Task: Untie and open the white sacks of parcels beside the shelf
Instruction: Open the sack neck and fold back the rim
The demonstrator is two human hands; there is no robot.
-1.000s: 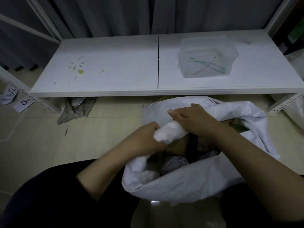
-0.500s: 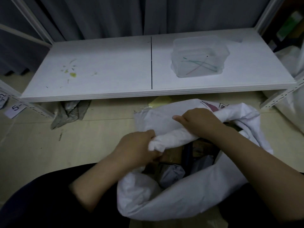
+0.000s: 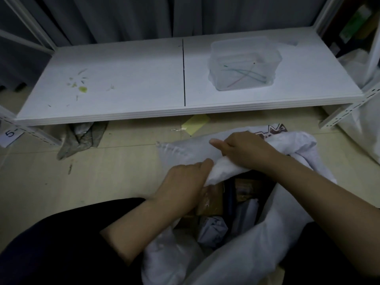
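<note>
Pale floor [image 3: 102, 171] lay in front of a low white shelf [image 3: 123, 83], on which stood a clear plastic box [image 3: 244, 64] with thin coloured strands inside. Just before the shelf, between the person's legs, stood the white sack [image 3: 257, 256]. Its mouth was already open, and brown and grey parcels [image 3: 211, 202] showed inside. The left hand [image 3: 185, 182] and the right hand [image 3: 244, 151] each had a closed grip on the rolled rim of the sack, side by side. So this sack seemed untied; what was left was probably to fold the rim further down. A second sack [image 3: 366, 140] stood at the right edge; whether it was tied could not be told.
</note>
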